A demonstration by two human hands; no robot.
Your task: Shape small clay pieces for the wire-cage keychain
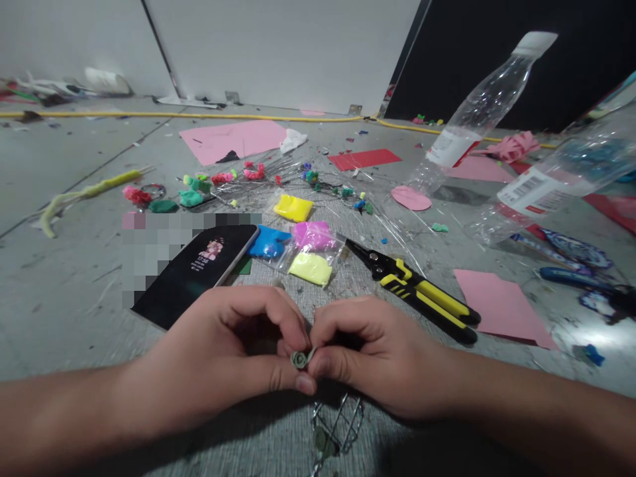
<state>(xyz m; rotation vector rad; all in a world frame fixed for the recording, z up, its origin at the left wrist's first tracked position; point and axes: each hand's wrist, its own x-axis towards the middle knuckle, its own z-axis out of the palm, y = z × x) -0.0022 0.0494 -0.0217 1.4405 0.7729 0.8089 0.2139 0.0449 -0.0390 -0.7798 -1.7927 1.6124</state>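
Note:
A small grey-green rolled piece (299, 360) is pinched between the thumb and fingers of my left hand (248, 344). My right hand (370, 351) meets it from the other side, its thumb and forefinger closed on the loose end of the same piece. Below the hands lies a silvery wire frame (340, 424) with a dark green bit (324, 440) on it. A black phone (199, 275) rests beyond my left hand. Pliers with yellow and black handles (417, 291) lie beyond my right hand.
Bags of yellow (294, 207), blue (268, 242), pink (312, 234) and pale yellow clay (311, 268) lie ahead. Two plastic bottles (454, 142) (541, 189) stand at the right. Pink paper (501, 308) lies near my right forearm. A yellow cable (199, 116) crosses the back.

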